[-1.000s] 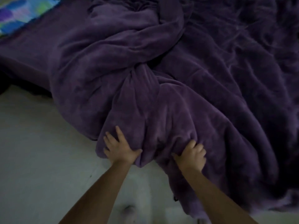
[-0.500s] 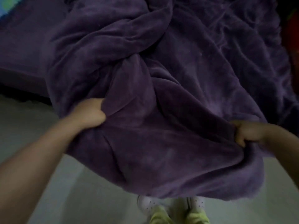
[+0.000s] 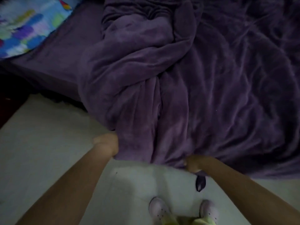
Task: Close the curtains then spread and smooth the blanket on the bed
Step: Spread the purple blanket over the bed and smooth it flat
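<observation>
A plush purple blanket [image 3: 186, 88] lies rumpled across the bed, bunched in thick folds at the middle and hanging over the near edge. My left hand [image 3: 107, 144] grips the blanket's near edge on the left. My right hand [image 3: 193, 163] grips the same edge about a forearm's length to the right, with a dark tag hanging below it. The bare purple sheet [image 3: 61, 51] shows on the bed's left part. The room is dim and the picture is blurred.
A pillow [image 3: 24, 25] with a bright blue and multicoloured print lies at the bed's top left. Pale floor [image 3: 40, 159] runs along the near side of the bed. My feet in light shoes [image 3: 183, 210] stand close to the bed edge.
Both hands, holding the blanket, have dropped lower and come closer together at the bed's near edge. The lifted fold has settled down, and the view has swung left to show the pillow.
</observation>
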`<state>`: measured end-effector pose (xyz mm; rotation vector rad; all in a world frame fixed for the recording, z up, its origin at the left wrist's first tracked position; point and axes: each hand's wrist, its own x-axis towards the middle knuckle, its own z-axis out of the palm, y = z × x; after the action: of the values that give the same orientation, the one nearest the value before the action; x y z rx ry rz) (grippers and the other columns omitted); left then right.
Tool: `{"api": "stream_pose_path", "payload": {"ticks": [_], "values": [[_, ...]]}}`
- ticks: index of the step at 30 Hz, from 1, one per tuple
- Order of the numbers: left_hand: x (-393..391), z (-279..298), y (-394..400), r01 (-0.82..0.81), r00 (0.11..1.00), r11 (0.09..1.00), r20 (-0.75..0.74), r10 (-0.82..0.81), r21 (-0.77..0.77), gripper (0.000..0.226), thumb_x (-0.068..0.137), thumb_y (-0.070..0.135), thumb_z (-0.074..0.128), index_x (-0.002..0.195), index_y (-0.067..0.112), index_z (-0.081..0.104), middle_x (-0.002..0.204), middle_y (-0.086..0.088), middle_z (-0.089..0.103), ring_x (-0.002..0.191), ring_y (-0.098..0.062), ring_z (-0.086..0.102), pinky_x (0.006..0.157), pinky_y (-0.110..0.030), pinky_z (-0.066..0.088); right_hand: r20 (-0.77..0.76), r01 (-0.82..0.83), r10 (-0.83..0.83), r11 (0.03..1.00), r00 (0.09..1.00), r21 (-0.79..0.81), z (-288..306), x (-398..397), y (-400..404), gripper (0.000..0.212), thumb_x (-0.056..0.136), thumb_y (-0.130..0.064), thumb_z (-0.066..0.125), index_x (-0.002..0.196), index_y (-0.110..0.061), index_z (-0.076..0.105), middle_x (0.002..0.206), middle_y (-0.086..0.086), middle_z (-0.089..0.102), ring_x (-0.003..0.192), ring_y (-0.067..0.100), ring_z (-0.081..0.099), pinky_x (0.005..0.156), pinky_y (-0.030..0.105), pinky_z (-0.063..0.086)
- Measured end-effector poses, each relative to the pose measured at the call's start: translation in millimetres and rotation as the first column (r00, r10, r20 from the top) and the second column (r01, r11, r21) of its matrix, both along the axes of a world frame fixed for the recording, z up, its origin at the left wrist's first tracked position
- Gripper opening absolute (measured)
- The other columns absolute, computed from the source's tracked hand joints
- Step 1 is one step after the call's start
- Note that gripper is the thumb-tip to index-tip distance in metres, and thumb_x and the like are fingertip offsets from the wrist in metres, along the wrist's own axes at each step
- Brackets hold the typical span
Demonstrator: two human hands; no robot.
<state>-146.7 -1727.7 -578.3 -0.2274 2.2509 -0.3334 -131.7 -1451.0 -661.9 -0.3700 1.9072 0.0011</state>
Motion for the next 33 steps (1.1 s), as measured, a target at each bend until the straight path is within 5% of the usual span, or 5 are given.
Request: {"api": "stream_pose_path", "payload": {"ticks": [4, 10, 21, 27, 33], "values": [[-6.0, 12.4, -6.4, -0.046, 0.996, 0.996, -0.066, 0.052, 0.083, 0.045, 0.090, 0.020, 0.042, 0.134, 0.020, 0.042, 0.139, -0.004, 0.047, 0.127, -0.022, 0.046, 0.102, -0.034, 0.040, -0.135, 0.115, -0.141, 0.976, 0.981, -0.182, 36.5, -49.7, -27.5, 0.026, 0.091, -0.014, 0.041, 0.107, -0.005, 0.060, 0.124, 0.017, 0.059, 0.095, 0.017, 0.054, 0.079, 0.024, 0.040], [-59.5, 59.7, -20.0, -0.030, 0.963, 0.982, -0.256, 0.078, 0.185, 0.041, 0.086, 0.021, 0.047, 0.127, 0.012, 0.051, 0.134, -0.012, 0.052, 0.121, -0.030, 0.051, 0.097, -0.039, 0.046, -0.339, 0.122, -0.268, 0.911, 0.902, -0.394, 103.5, -130.5, -74.0, 0.032, 0.095, -0.011, 0.042, 0.122, 0.000, 0.055, 0.135, 0.013, 0.053, 0.124, 0.025, 0.047, 0.098, 0.020, 0.027], [-208.2, 127.5, -75.1, -0.036, 0.902, 0.965, -0.407, 0.143, 0.259, 0.039, 0.087, 0.025, 0.048, 0.124, 0.011, 0.048, 0.136, -0.012, 0.048, 0.123, -0.030, 0.048, 0.097, -0.038, 0.043, -0.394, 0.244, -0.556, 0.754, 0.732, -0.610, 154.8, -303.7, -127.5, 0.026, 0.092, -0.010, 0.048, 0.103, 0.009, 0.063, 0.115, 0.022, 0.064, 0.098, 0.025, 0.057, 0.076, 0.020, 0.046], [-309.8, 113.6, -90.1, -0.021, 0.910, 0.932, -0.379, 0.168, 0.363, 0.076, 0.076, 0.040, 0.067, 0.138, 0.015, 0.030, 0.143, -0.015, 0.035, 0.130, -0.033, 0.036, 0.106, -0.040, 0.036, -0.482, 0.615, -0.807, 0.580, 0.342, -0.534, 124.9, -397.0, -115.9, 0.053, 0.083, -0.033, 0.061, 0.119, 0.004, 0.047, 0.126, 0.028, 0.053, 0.117, 0.041, 0.050, 0.096, 0.043, 0.040], [-364.8, 47.1, -92.8, -0.112, 0.936, 0.869, -0.242, 0.255, 0.483, 0.117, 0.067, 0.049, 0.073, 0.147, 0.025, -0.009, 0.156, -0.015, 0.007, 0.144, -0.032, 0.008, 0.114, -0.052, 0.016, -0.284, 0.884, -0.909, -0.161, -0.306, -0.438, 73.3, -428.6, -87.0, 0.110, 0.063, -0.037, 0.081, 0.144, -0.017, 0.009, 0.149, 0.024, 0.019, 0.130, 0.044, 0.033, 0.103, 0.057, 0.037]]}}
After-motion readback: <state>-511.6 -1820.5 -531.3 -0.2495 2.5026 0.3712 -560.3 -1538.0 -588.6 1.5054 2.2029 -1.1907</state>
